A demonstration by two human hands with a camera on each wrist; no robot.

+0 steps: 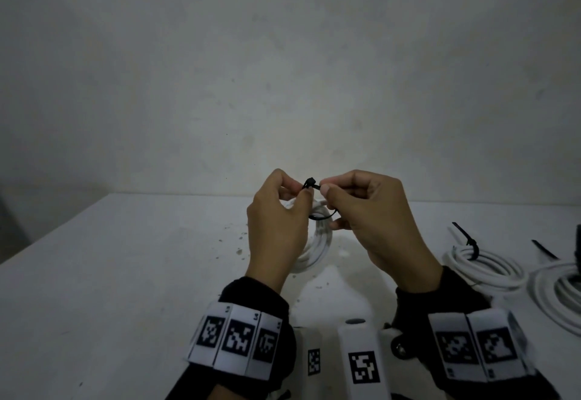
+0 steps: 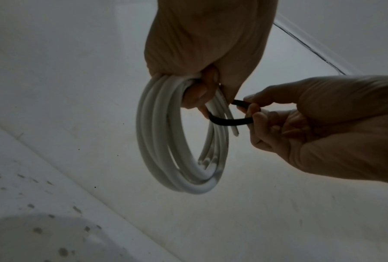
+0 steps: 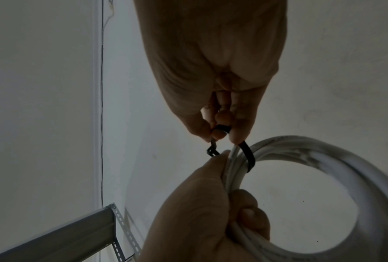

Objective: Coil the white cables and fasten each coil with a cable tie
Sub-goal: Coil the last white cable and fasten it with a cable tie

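Tie looped round coil, head not yet threaded.
Left hand [image 1: 276,226] grip holds white coil [image 2: 166,141]; right hand [image 1: 371,214] grip pinches cable tie [image 3: 247,156], tie head at 9 o'clock of it.

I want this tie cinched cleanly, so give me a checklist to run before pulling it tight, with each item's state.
1. Coil gripped: ok. The left hand holds the white coil at its top, strands bunched.
2. Tie around the bundle: ok. The black cable tie loops round the strands beside the left fingers.
3. Tail held: ok. The right hand pinches the tie.
4. Tail threaded through the head: cannot tell. The tie head sits between the fingertips of both hands, the slot hidden.
5. Loose cable end inside the loop: cannot tell. The loose end crosses the strap.
6. Loop still slack: ok.
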